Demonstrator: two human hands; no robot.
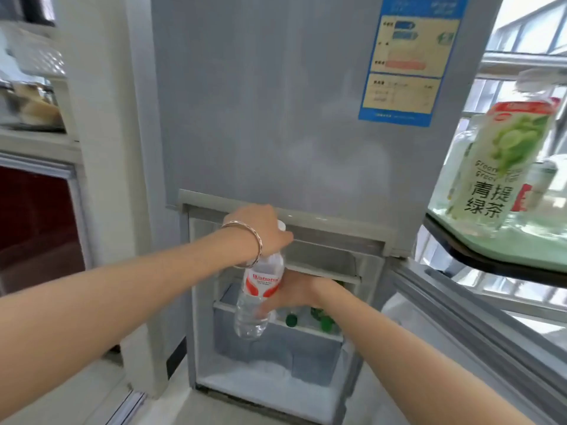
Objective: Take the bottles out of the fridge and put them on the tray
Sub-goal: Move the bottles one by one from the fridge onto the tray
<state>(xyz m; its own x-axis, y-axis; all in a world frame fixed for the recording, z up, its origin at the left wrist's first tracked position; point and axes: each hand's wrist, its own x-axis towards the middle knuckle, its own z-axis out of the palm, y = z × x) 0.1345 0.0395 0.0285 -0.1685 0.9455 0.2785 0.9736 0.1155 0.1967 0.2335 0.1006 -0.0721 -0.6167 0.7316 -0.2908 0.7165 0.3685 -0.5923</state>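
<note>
My left hand (260,231), with a bracelet on the wrist, grips a clear water bottle (259,299) by its white-capped neck; the bottle has a red and white label and hangs in front of the open lower fridge compartment (276,360). My right hand (291,294) reaches into that compartment behind the bottle, its fingers partly hidden, so I cannot tell what it holds. Green-capped bottles (322,320) stand on the shelf inside. At the right, a green tray (521,250) carries a green tea bottle (497,161).
The fridge's upper door (276,102) is closed and bears a blue energy label (411,59). The lower door (478,326) swings open to the right under the tray. A dark red cabinet (36,222) and a counter stand at left. Windows lie behind the tray.
</note>
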